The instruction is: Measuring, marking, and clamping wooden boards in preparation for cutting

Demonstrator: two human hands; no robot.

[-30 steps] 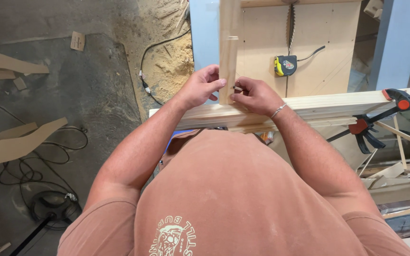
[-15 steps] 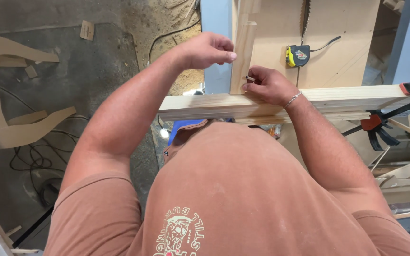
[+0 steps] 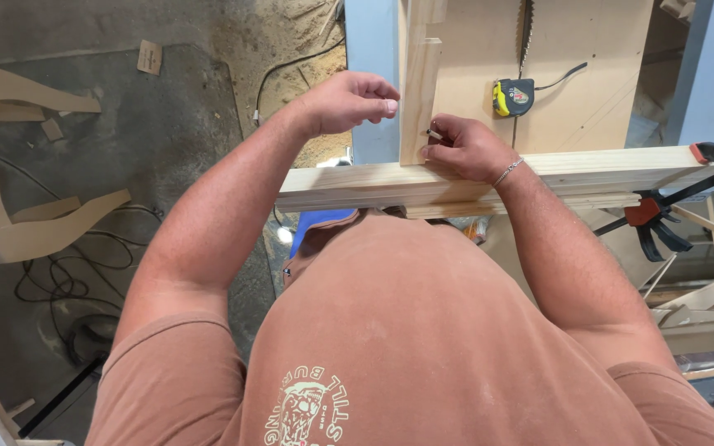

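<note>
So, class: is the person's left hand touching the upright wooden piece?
Apart. The head view shows a blue strip of background between the left hand and the upright wooden piece.

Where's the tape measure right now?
Head view, upper right: the yellow tape measure lies on the board beside the saw blade, above the right hand.

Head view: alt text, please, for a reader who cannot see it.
A right hand holds a pencil against an upright wooden strip on a wooden plank; the left hand is beside the strip. A yellow tape measure lies beyond.
</note>
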